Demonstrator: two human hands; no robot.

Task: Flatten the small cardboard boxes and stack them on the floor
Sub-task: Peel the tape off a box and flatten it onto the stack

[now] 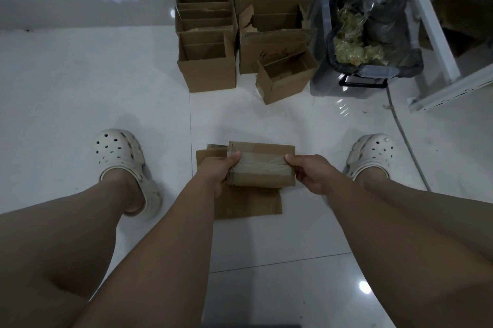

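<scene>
Floor (80, 92): one, white glossy tile, met by a wall at the far edge. Shelf frame (433, 34): one, white metal, at far right. Bin (330, 79): one, grey plastic, lined with a black bag (384, 20) of crumpled wrapping, set between the frame and the cartons. Open boxes (208, 74): brown cardboard, grouped against the wall in two rows; at least six are counted, the exact number being obscured by overlap; one (274, 54) is marked by hand, and the nearest on the right (286, 79) is tilted. Flattened cardboard (250, 202): a low pile on the floor between the feet; at least two sheets are seen. Clogs: two, white, one left (120, 151), one right (373, 154). Taped box (262, 153): one, small, crossed by a strip of pale tape, held just above the pile. Left hand (216, 167): grip closed on the box's left end, thumb laid on the tape. Right hand (312, 173): grip closed on the right end, thumb likewise on top.
</scene>
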